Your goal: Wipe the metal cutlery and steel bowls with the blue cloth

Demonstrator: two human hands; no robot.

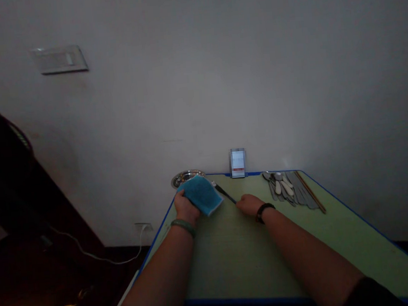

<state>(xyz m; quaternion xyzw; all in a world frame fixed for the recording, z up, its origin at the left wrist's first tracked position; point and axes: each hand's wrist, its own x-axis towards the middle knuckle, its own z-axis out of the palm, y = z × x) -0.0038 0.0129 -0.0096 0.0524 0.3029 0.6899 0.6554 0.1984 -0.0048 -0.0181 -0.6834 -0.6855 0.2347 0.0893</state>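
Observation:
My left hand (185,207) grips a blue cloth (202,194) near the far left corner of a green table (233,254). The cloth covers one end of a thin dark-handled utensil (224,193). My right hand (249,204) is closed on the other end of that utensil, low over the table. A green band is on my left wrist and a dark watch is on my right wrist.
A row of spoons and other cutlery (287,187) with chopsticks (310,191) lies at the far right of the table. A metal dish (184,177) sits at the far left corner. A small upright card (238,163) leans against the wall. A cable runs along the floor at left.

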